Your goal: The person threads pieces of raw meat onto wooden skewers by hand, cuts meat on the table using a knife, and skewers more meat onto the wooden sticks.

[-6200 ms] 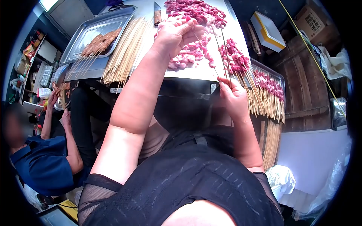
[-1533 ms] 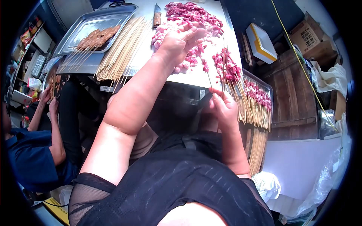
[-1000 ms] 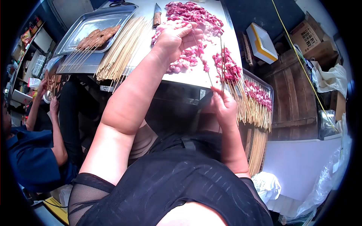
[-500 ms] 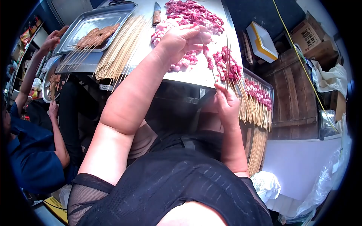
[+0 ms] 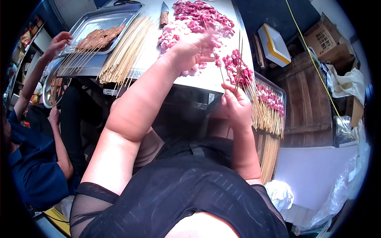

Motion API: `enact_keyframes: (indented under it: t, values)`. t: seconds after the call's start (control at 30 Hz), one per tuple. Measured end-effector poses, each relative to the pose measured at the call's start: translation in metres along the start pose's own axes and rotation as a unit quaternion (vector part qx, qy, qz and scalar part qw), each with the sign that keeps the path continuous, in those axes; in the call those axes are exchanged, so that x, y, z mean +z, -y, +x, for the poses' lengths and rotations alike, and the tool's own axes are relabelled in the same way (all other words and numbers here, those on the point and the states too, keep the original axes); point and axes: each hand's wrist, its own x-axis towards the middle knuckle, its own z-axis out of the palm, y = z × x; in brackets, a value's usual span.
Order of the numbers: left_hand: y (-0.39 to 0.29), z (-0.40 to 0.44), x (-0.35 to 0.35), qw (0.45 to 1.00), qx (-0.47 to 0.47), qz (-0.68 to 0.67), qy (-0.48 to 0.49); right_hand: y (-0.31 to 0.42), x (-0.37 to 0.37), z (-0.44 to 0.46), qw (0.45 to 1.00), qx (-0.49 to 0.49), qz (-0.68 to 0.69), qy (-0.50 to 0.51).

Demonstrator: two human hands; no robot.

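My left hand [image 5: 195, 47] reaches over the raw meat pile [image 5: 202, 16], beside the upper end of a skewer. Its fingertips are smeared by motion, so their grip is unclear. My right hand [image 5: 237, 106], closed, grips thin skewers [image 5: 239, 65] in front of the table edge. One of them slants up toward my left hand, with small pieces of meat [image 5: 218, 62] near its upper part; the others point upward and look bare. Just beyond my right hand lie finished meat skewers [image 5: 237, 65], their sticks hanging over the edge.
Bundled bare sticks [image 5: 126, 51] and a knife [image 5: 164, 15] lie on the table. A metal tray [image 5: 119, 16] holds brown meat skewers [image 5: 99, 39]. Another tray [image 5: 284, 95] of skewers [image 5: 270, 97] stands right. A co-worker's hand [image 5: 60, 41] is beside the left tray.
My left hand has shifted slightly, its fingers now blurred over the meat. My right hand has tilted a little with the skewers. The co-worker's raised hand has opened and moved slightly.
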Motion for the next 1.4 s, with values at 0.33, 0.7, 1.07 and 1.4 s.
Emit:
enact_keyframes:
  t: [0.33,0.7,1.07,1.4]
  values:
    - [0.008,0.006,0.000,0.996,0.085,0.038,-0.013,-0.017,0.001,-0.001,0.982,-0.109,-0.153,-0.026]
    - [0.017,0.003,0.012,0.989,0.057,-0.132,-0.016,-0.020,0.012,-0.005,0.998,-0.047,-0.041,0.020]
    - [0.011,0.003,0.000,0.993,0.020,-0.077,0.085,-0.007,0.009,-0.005,0.997,-0.054,-0.021,-0.047]
    - [0.018,0.006,-0.004,0.997,0.046,0.027,0.062,-0.002,0.007,-0.009,0.999,-0.034,-0.032,-0.027]
